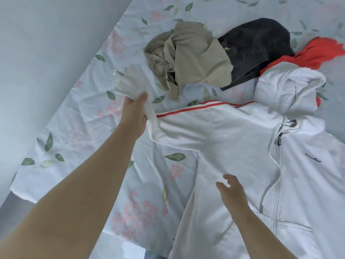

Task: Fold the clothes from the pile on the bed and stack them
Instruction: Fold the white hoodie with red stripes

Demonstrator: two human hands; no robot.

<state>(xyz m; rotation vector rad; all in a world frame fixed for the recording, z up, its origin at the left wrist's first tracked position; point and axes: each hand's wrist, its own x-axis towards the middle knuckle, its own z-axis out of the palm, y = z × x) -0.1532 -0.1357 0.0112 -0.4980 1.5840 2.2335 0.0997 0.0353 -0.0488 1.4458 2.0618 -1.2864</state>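
**A:** Where's the hoodie (242, 139) now?

**B:** It's spread front-up on the near right of the bed (78, 128), zipped, with the hood (291, 86) toward the far side. One sleeve (186, 126) runs out to the left.

**A:** And the hands?

**B:** The left hand (135, 116) has its fingers wrapped round the end of that sleeve and holds it a little off the sheet. The cuff itself is blurred. The right hand (231, 191) is over the hoodie's body near its left edge, fingers loosely bent and spread, holding nothing. I can't tell whether it touches the cloth.

**A:** What could spoil the fold?

**B:** I'd guess the sleeve goes across the chest next. If the right hand isn't pressing down, that pull could drag the whole body leftward and wrinkle it. The cord (261, 202) lying loose down the front could also get trapped underneath and make a lump.

**A:** And the pile?

**B:** It's at the far side: a beige garment (194, 55), a dark garment (255, 45) and a red garment (317, 53), with the hood right against the red one. The beige one lies near the left hand, so a wide swing might snag it.
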